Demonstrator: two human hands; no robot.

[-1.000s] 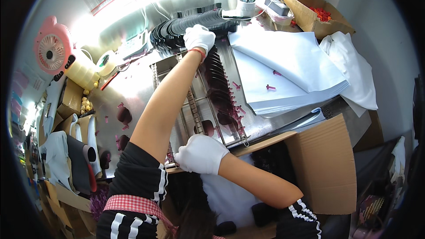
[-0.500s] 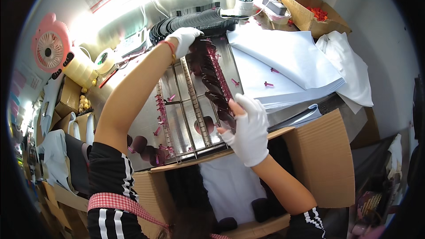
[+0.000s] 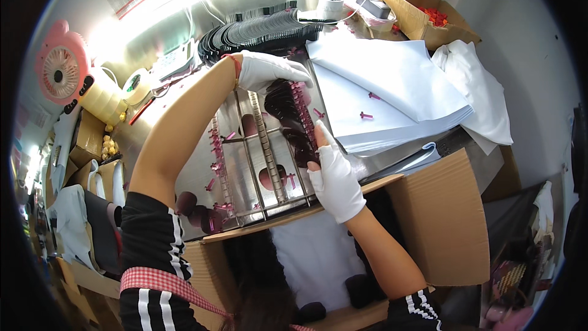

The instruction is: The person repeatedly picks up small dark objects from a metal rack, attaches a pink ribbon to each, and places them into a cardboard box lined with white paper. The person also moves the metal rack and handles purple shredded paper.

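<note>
A slanting row of dark, glossy lens-like discs (image 3: 285,110) with magenta clips (image 3: 304,109) along its right edge lies packed between my hands over a metal wire rack (image 3: 261,141). My white-gloved left hand (image 3: 269,72) bends over the far end, fingers reaching to the right. At the near end, my gloved right hand (image 3: 335,178) grips the row, its thumb and a bare fingertip against the last discs. Between the rack bars lie loose dark discs (image 3: 270,178). More magenta clips (image 3: 218,153) line the rack's left bar.
An open cardboard box (image 3: 438,220) with white and black contents stands in front of me. Large white sheets (image 3: 392,98) are stacked at the right. Behind the rack is a row of black curved pieces (image 3: 257,34). A pink fan (image 3: 61,70) stands far left.
My left hand has come nearer and to the right, its fingers now stretched over the row's far end. The discs sit closer together, and my right hand has closed in on the near end.
</note>
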